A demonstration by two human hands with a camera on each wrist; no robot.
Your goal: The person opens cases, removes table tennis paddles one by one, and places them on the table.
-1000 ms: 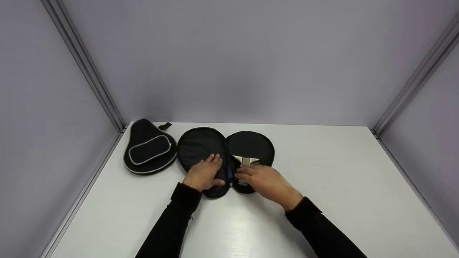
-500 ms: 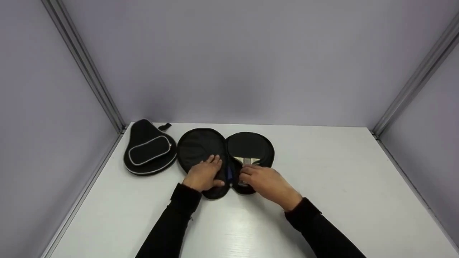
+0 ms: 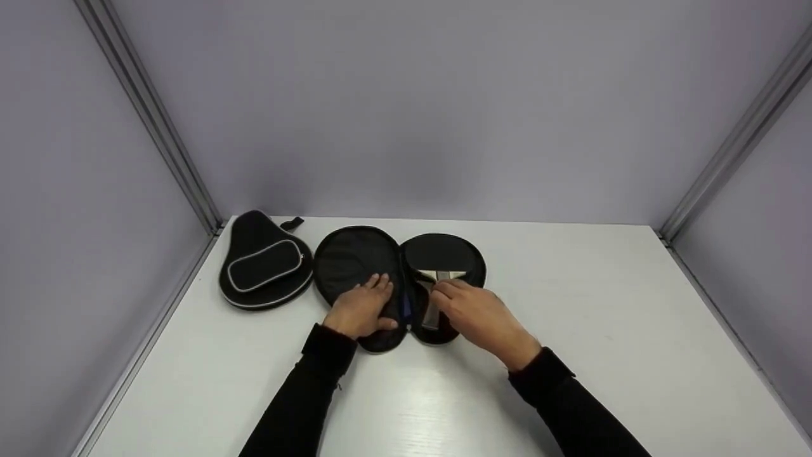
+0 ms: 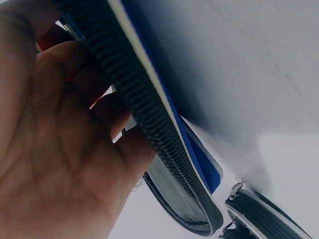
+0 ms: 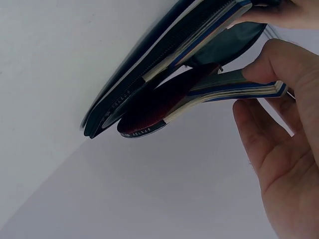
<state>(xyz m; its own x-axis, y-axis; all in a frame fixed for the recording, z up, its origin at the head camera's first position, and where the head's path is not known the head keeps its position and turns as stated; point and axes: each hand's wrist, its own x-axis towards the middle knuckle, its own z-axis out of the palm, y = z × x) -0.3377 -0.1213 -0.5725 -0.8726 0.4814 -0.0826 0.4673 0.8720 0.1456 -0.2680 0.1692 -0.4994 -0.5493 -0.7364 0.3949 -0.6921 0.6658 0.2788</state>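
Note:
A black paddle case (image 3: 352, 257) lies unzipped and spread flat on the white table (image 3: 602, 330). My left hand (image 3: 361, 308) rests flat on its left half, fingers straight, thumb by the middle seam. In the right half lies a table-tennis paddle (image 3: 444, 252), black face up. My right hand (image 3: 472, 314) pinches its pale handle (image 3: 432, 311). The right wrist view shows the paddle (image 5: 164, 104), red rubber underneath, raised a little off the case (image 5: 149, 64), with my thumb (image 5: 279, 59) on top of the handle. The left wrist view shows the case's zipper edge (image 4: 139, 99) against my palm (image 4: 55, 149).
A second paddle case (image 3: 263, 266), zipped, black with a grey-piped pocket, lies at the back left near the corner post (image 3: 152, 127). Grey walls close the table in on the left, back and right. Bare table surface stretches to the right and toward me.
My right hand has slid slightly forward along the handle, and more of the handle now shows beside it, tilted. The left hand has stayed put.

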